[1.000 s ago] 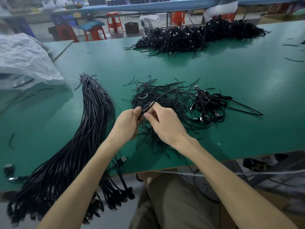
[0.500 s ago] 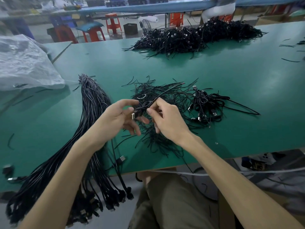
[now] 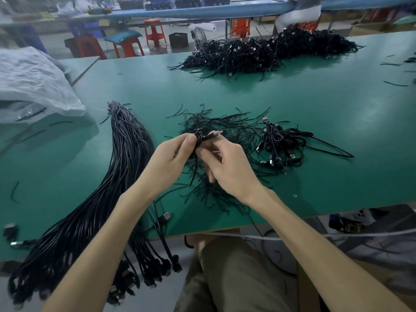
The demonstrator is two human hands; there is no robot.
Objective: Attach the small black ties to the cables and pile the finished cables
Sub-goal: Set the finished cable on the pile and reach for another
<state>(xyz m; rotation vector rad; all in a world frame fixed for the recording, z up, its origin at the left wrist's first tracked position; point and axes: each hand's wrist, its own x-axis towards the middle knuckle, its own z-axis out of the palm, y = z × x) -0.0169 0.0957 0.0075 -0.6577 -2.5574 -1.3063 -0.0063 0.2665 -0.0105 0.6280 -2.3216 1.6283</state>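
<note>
**A:** What is held just now?

**B:** A folded cable [image 3: 199,138] is pinched between the thumb and forefinger of the left hand [image 3: 171,158]. It is gripped as well by the curled fingers of the right hand [image 3: 227,167], and a plug [image 3: 216,133] is left sticking out toward one o'clock. Whether a tie is already wound round it cannot be told.

**A:** Where are the ties found?

**B:** The loose ties [image 3: 225,123] are scattered on the table [image 3: 326,104], beneath the hands and just past them at twelve o'clock.

**A:** How is the step best done?

**B:** The loops should probably be squeezed flat by the left hand so that nothing springs open. The tie is best wrapped round the middle of the loops and twisted snug by the right hand, with no stray loop left outside.

**A:** And once tied?

**B:** The cable would be laid on the small pile [image 3: 279,145] at three o'clock of the hands. A fresh one would then be drawn from the long bundle [image 3: 126,158] at nine o'clock.
</note>
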